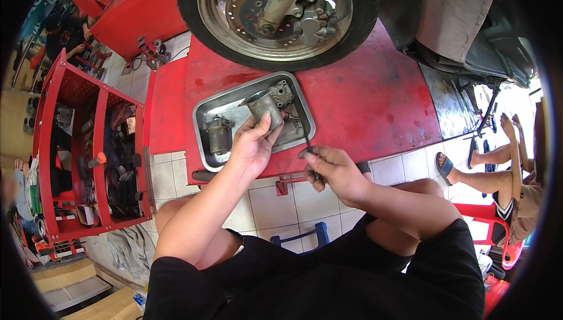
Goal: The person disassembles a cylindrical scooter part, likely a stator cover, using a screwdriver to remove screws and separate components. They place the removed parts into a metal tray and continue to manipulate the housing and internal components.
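While I watch from far off, a tiled floor (pixel 272 208) runs around a big red table (pixel 363 115) with dark smudges on its top. On the left of the frame is a red shelf (pixel 101 156) full of jumbled things. At the top, a motorbike wheel (pixel 249 12) sits over the table's far side. Another person's leg (pixel 481 180) shows at the right.

Near the middle, a shiny metal tray (pixel 303 102) lies on the table. The left hand (pixel 255 144) is curled around a grey metal can (pixel 264 106), thumb on its side, and holds it over the tray. The right hand (pixel 331 170) is nearly closed, pinching a thin dark rod (pixel 307 135) that points up at the tray. I can't tell if the rod's tip touches anything.

To do this well, I would grip the can firmly, low over the tray, so bits that drop land inside. I would move the rod slowly and softly, away from the left fingers. The loose metal part (pixel 219 135) at the tray's left could get bumped, and so could the small bits (pixel 293 123) at its right.
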`<action>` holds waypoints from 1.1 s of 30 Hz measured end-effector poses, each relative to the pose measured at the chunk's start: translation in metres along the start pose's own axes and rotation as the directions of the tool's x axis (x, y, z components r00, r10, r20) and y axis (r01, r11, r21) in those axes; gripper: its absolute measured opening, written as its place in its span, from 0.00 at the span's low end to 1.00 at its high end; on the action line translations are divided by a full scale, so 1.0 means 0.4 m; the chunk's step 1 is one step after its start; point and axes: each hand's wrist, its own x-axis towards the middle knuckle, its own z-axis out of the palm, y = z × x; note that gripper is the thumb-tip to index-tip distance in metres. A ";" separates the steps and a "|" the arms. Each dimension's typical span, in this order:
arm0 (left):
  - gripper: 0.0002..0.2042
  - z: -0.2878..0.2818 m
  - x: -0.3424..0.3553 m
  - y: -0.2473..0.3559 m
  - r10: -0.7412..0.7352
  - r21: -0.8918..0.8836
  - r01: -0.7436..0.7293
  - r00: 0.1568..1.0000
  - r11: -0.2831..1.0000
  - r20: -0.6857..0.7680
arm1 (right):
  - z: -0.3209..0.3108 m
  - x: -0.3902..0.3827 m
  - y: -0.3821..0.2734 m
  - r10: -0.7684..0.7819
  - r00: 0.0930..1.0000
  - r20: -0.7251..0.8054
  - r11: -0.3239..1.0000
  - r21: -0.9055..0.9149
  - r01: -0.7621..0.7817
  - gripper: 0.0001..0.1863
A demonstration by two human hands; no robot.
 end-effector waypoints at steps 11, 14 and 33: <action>0.13 -0.016 0.010 -0.007 0.008 -0.006 -0.008 0.997 1.000 -0.078 | 0.030 -0.031 0.018 0.035 0.997 0.067 0.991 -0.133 -0.026 0.15; 0.14 -0.013 0.008 -0.007 0.018 -0.014 -0.019 0.998 1.000 -0.061 | 0.022 -0.023 0.014 0.026 1.000 0.007 0.983 -0.184 -0.025 0.15; 0.17 0.025 -0.055 0.200 0.751 0.745 -0.611 0.617 0.268 0.235 | -0.096 0.056 -0.139 -0.680 0.730 -0.072 0.530 -0.736 0.421 0.11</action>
